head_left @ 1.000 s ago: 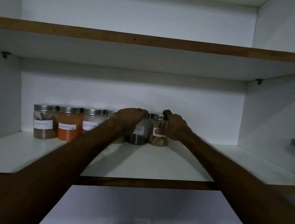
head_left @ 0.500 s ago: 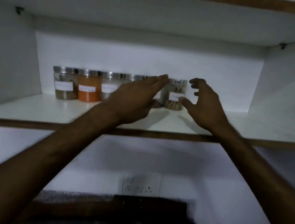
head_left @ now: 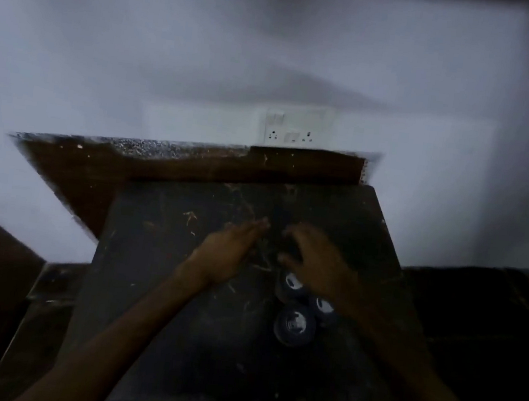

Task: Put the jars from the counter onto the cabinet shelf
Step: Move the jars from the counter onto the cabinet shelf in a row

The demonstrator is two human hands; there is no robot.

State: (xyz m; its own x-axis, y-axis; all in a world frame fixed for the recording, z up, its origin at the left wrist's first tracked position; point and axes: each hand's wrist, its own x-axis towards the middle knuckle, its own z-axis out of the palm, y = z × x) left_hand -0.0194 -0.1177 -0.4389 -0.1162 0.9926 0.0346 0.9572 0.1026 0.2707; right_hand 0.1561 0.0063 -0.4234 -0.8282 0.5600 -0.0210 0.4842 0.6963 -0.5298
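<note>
Three jars with metal lids stand close together on the dark counter [head_left: 175, 338]: one jar [head_left: 294, 326] nearest me, a second jar [head_left: 292, 284] behind it, and a third jar [head_left: 324, 307] partly under my right wrist. My left hand [head_left: 233, 249] hovers above the counter with its fingers straight, left of the jars, holding nothing. My right hand [head_left: 311, 256] is above and just beyond the jars, its fingers loosely curled and empty. The frame is blurred. The cabinet shelf is out of view.
A white wall [head_left: 174, 58] with a socket plate [head_left: 292, 131] rises behind the counter. A brown back ledge [head_left: 194, 166] runs along the counter's far edge. Dark surfaces lie at the far left and right.
The view has swung down from the shelf to the counter. Both hands let go of the shelved jars, pulled back and came down over the counter's jars.
</note>
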